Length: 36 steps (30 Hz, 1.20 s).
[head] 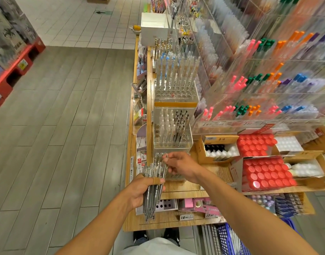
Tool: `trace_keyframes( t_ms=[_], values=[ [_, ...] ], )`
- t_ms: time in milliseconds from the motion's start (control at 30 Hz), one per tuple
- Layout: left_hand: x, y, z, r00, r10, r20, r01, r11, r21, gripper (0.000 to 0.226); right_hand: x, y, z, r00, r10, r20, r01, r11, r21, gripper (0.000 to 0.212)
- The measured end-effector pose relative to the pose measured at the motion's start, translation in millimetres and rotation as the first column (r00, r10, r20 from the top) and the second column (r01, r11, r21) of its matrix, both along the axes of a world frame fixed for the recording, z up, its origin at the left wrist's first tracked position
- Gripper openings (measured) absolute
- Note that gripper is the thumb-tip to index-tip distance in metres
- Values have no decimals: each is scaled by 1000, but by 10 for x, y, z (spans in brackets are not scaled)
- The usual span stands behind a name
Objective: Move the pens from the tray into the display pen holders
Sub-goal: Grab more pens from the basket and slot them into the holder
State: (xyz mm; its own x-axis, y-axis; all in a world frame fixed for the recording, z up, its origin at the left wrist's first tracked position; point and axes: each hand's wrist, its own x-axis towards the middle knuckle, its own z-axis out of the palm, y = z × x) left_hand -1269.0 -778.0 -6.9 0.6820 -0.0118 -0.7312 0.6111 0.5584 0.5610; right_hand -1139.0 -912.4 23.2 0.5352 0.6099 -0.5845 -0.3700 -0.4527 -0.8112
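Note:
My left hand [139, 190] grips a thick bundle of clear-barrelled pens [152, 196], caps up, in front of the wooden shelf. My right hand [182, 165] pinches the top of one pen [165, 157] just above the bundle, over the nearest clear pen holder [176, 178]. Behind it stands a second clear holder [173, 142] with clear pens and a few dark ones, then a third holder [176, 91] with tall white pens. No tray is in view.
Wooden shelf edge [176, 192] runs under my hands. Cardboard boxes of red-capped bottles [264, 173] and white bottles [218, 151] sit to the right. Acrylic racks of coloured pens [259, 80] rise behind. A blue basket [229, 238] stands by my feet; open floor lies left.

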Motion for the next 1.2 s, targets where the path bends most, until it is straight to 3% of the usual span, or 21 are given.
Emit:
trace_keyframes(
  t_ms=[133, 200, 300, 367, 467, 600, 767, 933, 1200],
  values=[
    [-8, -11, -41, 998, 56, -33, -56, 998, -17, 34, 59, -34, 64, 999, 17, -27, -17, 1000, 9, 18],
    [-17, 8, -76, 995, 86, -52, -87, 996, -14, 30, 125, -58, 143, 998, 47, 41, -47, 999, 1, 14],
    [-28, 50, -129, 983, 168, -73, -170, 985, -19, 33, 250, -94, 236, 974, -39, 222, 33, 999, 31, 13],
    [-33, 90, -155, 978, 194, -79, -195, 981, -2, 41, 281, -122, 249, 912, -19, 409, 21, 1000, 0, 10],
    [-46, 139, -184, 979, 183, -86, -183, 983, 1, 44, 214, -153, 147, 775, 177, 606, -122, 984, -131, 10],
    [-40, 156, -196, 979, 188, -79, -192, 981, -40, 43, 92, -148, -62, 610, 405, 681, -247, 914, -323, 14],
    [-35, 155, -173, 981, 182, -68, -186, 981, -59, 41, 36, -173, -153, 463, 483, 743, -289, 875, -389, 16],
    [-45, 162, -177, 981, 180, -72, -184, 981, -58, 32, 55, -249, -163, 495, 413, 765, -236, 911, -339, 19],
    [7, 139, -171, 983, 171, -71, -176, 982, -69, 15, 43, -219, -121, 457, 409, 789, -238, 912, -335, 21]
  ],
)
